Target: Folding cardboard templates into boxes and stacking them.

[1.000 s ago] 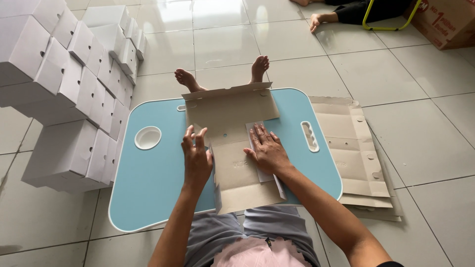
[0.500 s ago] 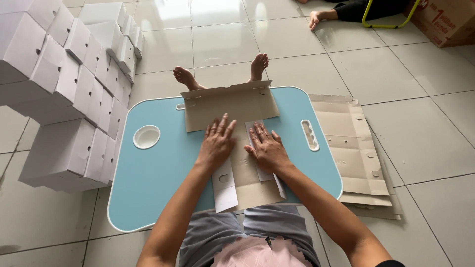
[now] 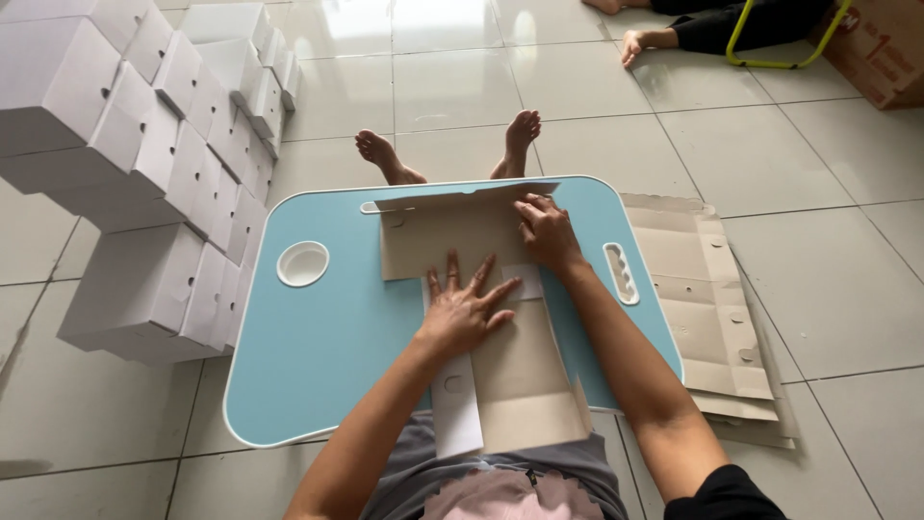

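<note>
Two hands were on one flat cardboard blank (image 3: 486, 318) lying across the blue lap table (image 3: 318, 347), in the only view I had, from above the person's head. The left hand (image 3: 464, 308) lay spread, palm down, fingers fanned, pressing the middle of the blank to the table. The right hand (image 3: 549, 231) sat further out, fingers curled over the far panel (image 3: 443, 236); that panel's far edge stood raised a little off the table, and whether the fingers pinched it or only pushed on it I could not tell.

As far as I could judge, this box was barely started: one far panel was coming up along its crease, while the near end, with its white flap (image 3: 454, 409) and small side tabs, hung unfolded over the person's lap. No walls stood and nothing was tucked.

Beside the table on the left, a big heap of finished white boxes (image 3: 144, 173) was stacked on the tiled floor, so much had been made. On the right, a low stack of flat blanks (image 3: 707, 308) lay waiting, so some remained. Bare feet (image 3: 385, 154) showed beyond the table, and another person's foot (image 3: 635, 43) near a brown carton (image 3: 881, 48) far right.
</note>
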